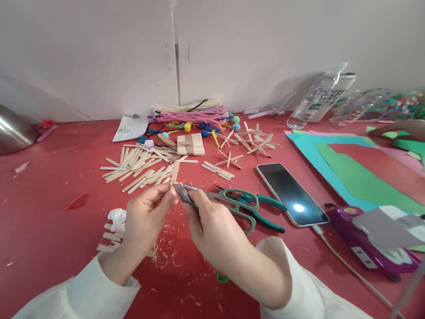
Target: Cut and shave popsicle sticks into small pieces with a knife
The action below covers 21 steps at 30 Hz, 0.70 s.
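My left hand (145,212) pinches a wooden craft stick (174,172) that stands upright between its fingertips. My right hand (207,220) is closed on a small grey cutter (183,193), whose blade end touches the base of the stick. Both hands hover over the red table (34,241), above scattered wood shavings (165,256). A pile of loose craft sticks (137,167) lies just behind my left hand. Scissors with grey-green handles (236,203) and teal-handled pliers (268,212) lie right of my right hand.
A phone (291,193) with a cable lies to the right, beside a purple device (365,233) and coloured paper sheets (368,172). Pipe cleaners (195,112), glued stick crosses (253,139), a plastic bottle (315,100) and white boards (96,38) are at the back. Another person's hand (411,130) rests far right.
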Available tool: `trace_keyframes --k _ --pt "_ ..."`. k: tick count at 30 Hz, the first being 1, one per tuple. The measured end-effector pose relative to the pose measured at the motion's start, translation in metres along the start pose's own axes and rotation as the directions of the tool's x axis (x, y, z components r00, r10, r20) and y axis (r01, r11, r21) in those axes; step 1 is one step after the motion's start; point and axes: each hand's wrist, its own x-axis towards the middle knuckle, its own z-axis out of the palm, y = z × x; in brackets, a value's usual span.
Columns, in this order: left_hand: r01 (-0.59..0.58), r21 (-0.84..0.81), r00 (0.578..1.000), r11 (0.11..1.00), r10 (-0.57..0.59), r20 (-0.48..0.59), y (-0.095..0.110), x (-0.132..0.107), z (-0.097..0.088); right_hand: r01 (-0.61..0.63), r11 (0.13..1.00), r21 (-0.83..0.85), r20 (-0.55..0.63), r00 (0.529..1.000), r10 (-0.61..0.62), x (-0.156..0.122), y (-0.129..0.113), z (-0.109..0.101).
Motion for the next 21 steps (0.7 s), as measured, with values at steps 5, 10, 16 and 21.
trace_keyframes --k 5,10,16,21 --pt "-0.056 0.095 0.998 0.994 0.058 -0.016 0.000 -0.002 0.001 -0.028 0.999 0.017 0.006 1.000 0.028 -0.001 -0.005 0.001" --pt "-0.081 0.111 0.996 0.990 0.086 -0.039 -0.001 -0.003 0.001 -0.137 0.923 0.360 0.058 0.990 0.125 -0.001 -0.007 0.005" --pt "-0.061 0.056 0.997 0.997 0.064 -0.053 0.002 -0.003 0.002 -0.277 0.487 0.828 0.245 0.961 0.131 -0.001 -0.012 0.011" --pt "-0.068 0.026 0.995 0.997 0.070 -0.076 0.003 0.000 0.004 -0.293 0.314 0.903 0.278 0.956 0.092 0.000 -0.014 0.009"
